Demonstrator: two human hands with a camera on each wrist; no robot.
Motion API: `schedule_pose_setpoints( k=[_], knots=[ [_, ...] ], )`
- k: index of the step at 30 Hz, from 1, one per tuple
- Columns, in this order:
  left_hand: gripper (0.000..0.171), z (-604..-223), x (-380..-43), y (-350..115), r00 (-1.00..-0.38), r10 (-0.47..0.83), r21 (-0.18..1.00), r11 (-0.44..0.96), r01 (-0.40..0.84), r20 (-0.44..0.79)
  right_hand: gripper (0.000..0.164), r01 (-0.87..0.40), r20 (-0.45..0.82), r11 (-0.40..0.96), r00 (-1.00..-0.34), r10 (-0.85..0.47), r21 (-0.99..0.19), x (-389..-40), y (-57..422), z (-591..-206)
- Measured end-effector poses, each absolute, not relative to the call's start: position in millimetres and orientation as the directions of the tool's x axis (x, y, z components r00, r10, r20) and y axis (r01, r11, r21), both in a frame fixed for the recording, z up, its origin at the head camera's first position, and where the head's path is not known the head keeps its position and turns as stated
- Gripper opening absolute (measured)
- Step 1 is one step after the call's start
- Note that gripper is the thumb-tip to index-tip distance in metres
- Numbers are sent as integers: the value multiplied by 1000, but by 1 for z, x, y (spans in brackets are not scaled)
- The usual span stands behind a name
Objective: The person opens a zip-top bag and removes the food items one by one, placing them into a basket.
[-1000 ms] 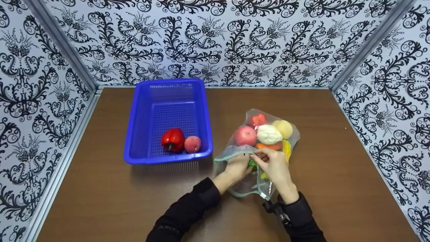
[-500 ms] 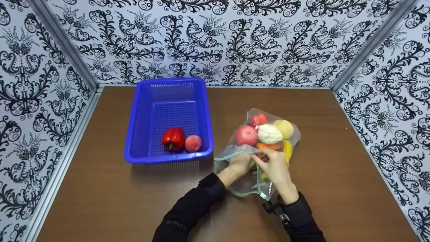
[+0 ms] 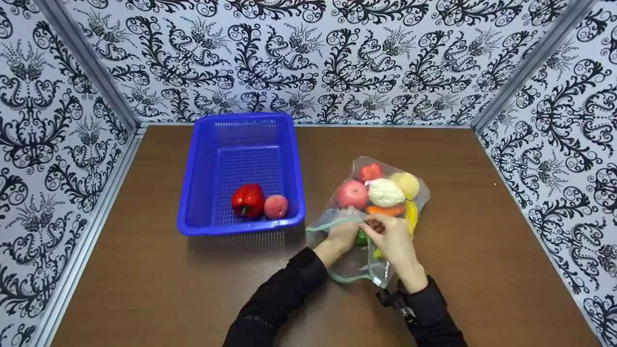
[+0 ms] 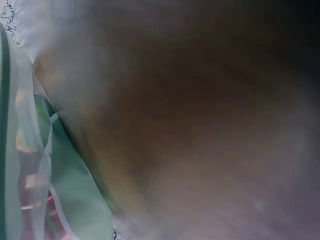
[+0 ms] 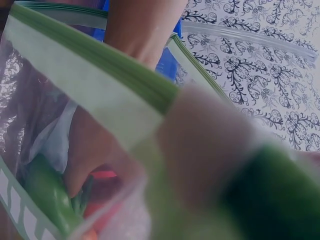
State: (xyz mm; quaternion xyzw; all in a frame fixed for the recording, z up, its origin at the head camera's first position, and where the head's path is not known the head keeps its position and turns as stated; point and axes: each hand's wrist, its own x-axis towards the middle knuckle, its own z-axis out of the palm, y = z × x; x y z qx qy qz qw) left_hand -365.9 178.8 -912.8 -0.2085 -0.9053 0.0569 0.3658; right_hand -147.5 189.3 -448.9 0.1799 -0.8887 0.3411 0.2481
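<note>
The left hand had slid a little deeper into the clear bag than a second earlier, its black sleeve shifting rightward; whether its fingers gripped anything, I couldn't tell. The green pepper lay in the bag just right of that hand, while the right hand, beyond it, still pinched the bag between thumb and fingers.
</note>
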Motion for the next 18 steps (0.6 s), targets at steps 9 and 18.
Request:
schedule_pose_setpoints(
  k=[9, 18],
  knots=[
    [37, -888, -352, 175, -783, 487, -232, 873, 429, 387, 9, -503, 573, 692, -804, -157, -518, -148, 190, -450],
    [18, -837, -333, 162, -777, 409, -210, 913, 351, 479, 13, -501, 565, 683, -811, -154, -532, -146, 190, -451]
  ],
)
